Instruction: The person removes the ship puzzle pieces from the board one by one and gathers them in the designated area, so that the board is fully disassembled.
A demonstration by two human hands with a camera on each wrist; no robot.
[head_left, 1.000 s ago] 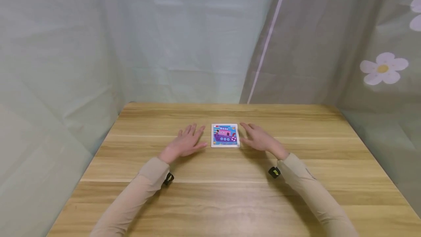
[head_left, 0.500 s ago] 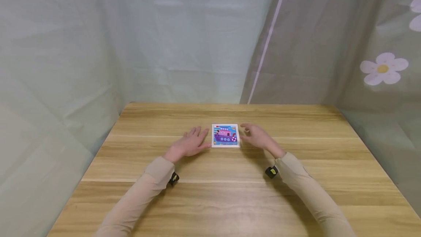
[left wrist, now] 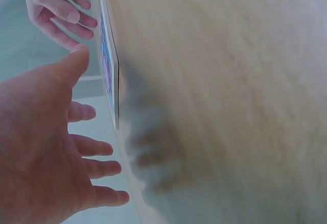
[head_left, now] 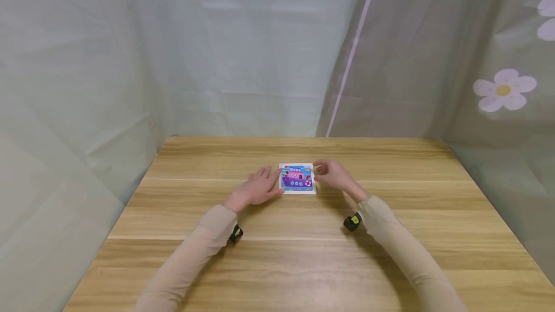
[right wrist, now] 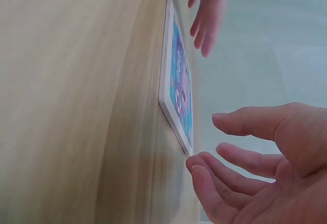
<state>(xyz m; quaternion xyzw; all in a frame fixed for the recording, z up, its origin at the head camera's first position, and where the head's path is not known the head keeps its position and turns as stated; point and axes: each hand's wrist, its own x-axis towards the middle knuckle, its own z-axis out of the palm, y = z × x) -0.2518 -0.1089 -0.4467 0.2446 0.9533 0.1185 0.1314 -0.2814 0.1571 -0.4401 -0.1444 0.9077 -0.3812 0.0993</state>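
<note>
A flat square board (head_left: 297,179) with a white border and a cartoon picture of a purple and pink ship lies on the wooden table. My left hand (head_left: 258,188) is at its left edge, fingers spread, thumb and index over the border in the head view. The left wrist view shows that hand (left wrist: 43,142) held off the tabletop, gripping nothing. At the board's right edge is my right hand (head_left: 333,174), its fingers loosely bent. In the right wrist view, fingertips of the right hand (right wrist: 265,162) are close to a board corner; whether they touch cannot be told.
The wooden table (head_left: 295,254) has its far edge against a pale hanging cloth (head_left: 251,61). Another cloth with a white flower print (head_left: 505,90) hangs at the right. A small black device (head_left: 352,222) is strapped at the right wrist.
My left hand has moved right, up to the board's left edge. My right hand has shifted slightly left, its fingers more bent than before. The board stays in place.
</note>
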